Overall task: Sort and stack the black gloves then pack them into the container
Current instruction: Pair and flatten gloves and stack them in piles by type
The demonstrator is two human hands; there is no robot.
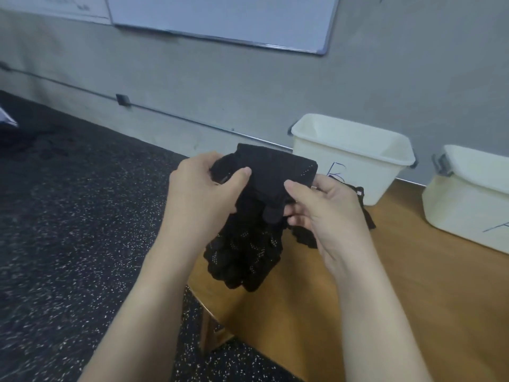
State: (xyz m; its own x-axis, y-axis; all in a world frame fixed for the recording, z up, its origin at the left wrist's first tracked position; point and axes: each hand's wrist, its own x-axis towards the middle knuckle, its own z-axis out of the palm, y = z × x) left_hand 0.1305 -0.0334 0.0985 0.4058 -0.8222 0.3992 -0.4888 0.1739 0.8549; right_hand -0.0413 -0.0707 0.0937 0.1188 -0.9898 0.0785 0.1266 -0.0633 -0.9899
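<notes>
A limp, light bundle of black gloves (256, 216) is being pinched by both hands, left (203, 194) and right (327, 213); the cuffs are judged the firmest hold.

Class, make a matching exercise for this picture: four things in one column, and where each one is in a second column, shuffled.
1. glove stack
2. bin B
3. bin A
4. whiteboard

a. on the wall
b. far right on the table
c. in both hands
d. by the wall, just behind the gloves

Pairs: 1-c, 2-d, 3-b, 4-a
</notes>
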